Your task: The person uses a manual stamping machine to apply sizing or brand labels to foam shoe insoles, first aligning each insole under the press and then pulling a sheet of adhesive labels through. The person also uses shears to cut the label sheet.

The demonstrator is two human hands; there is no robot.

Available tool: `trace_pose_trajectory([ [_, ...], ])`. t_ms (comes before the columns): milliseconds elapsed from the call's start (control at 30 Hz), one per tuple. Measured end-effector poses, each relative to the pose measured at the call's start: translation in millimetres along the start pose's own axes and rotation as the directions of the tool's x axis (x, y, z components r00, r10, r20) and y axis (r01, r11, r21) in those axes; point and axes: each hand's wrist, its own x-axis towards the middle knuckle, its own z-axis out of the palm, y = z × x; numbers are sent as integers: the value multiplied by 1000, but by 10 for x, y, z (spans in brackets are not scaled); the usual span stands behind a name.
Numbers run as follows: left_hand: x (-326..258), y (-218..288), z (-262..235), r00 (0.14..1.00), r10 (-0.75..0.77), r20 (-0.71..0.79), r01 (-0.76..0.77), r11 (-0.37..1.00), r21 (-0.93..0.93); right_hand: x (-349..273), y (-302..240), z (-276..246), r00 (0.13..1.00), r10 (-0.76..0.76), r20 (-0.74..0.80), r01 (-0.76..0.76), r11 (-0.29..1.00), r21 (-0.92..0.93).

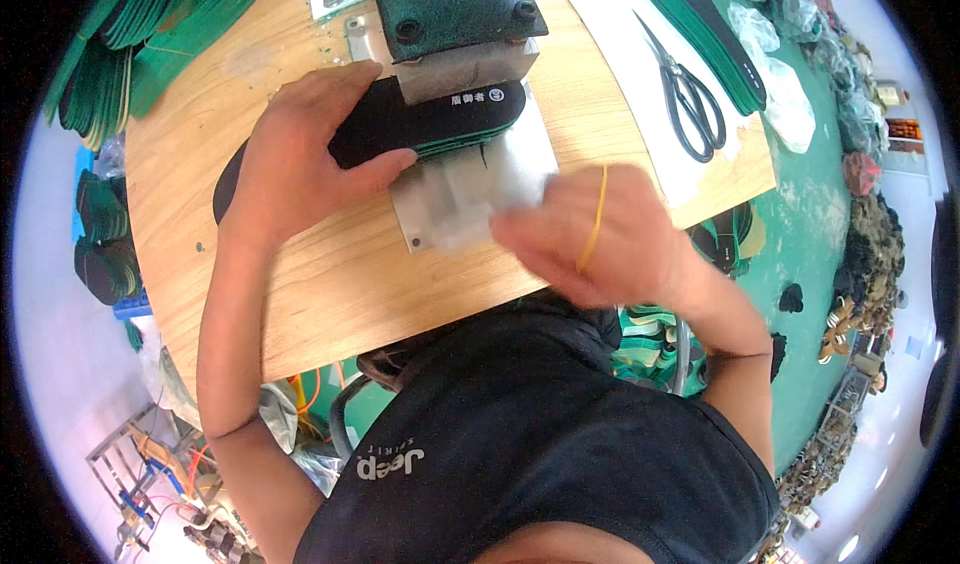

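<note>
Stacks of green insoles (130, 54) lay fanned at the far left, partly on and partly beyond the round wooden table (330, 284). The left hand (300, 159) rested flat on a black insole (430, 122), its fingers stretched forward and held close together over the insole's heel end, with the thumb pressed along the near edge. That insole lay across the middle of the table, on top of a thin pile of green-edged ones, with its toe end under the grey block of a dark green press (455, 9). A pale metal plate (470, 189) sat under the pile. To the right, the right hand (600, 234) hovered over the plate's near corner, blurred; its fingers seemed loosely curled, though whether they pinched anything could not be told. A yellow rubber band (594, 226) circled it. Further right, black scissors (688, 99) lay on white paper (620, 44) beside another row of green insoles (705, 34).
</note>
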Motion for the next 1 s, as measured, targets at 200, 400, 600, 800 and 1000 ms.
trace_pose_trajectory([
  [200,-119,-24,-65,972,-231,48,236,949,-209,-325,2,-88,965,80,-249,-131,972,-196],
  [400,-178,-103,-71,846,-532,-25,356,600,-716,-247,241,-12,981,-12,-195,-39,965,-258],
  [600,-243,-173,-34,836,-545,-59,356,622,-697,-71,572,200,991,-112,-71,77,923,-376],
  [800,-238,-180,-29,855,-518,-31,329,588,-739,-72,571,293,996,-47,-80,17,939,-344],
  [1000,-138,-126,7,877,-474,-80,275,632,-725,-45,536,313,999,24,-32,-33,945,-326],
])
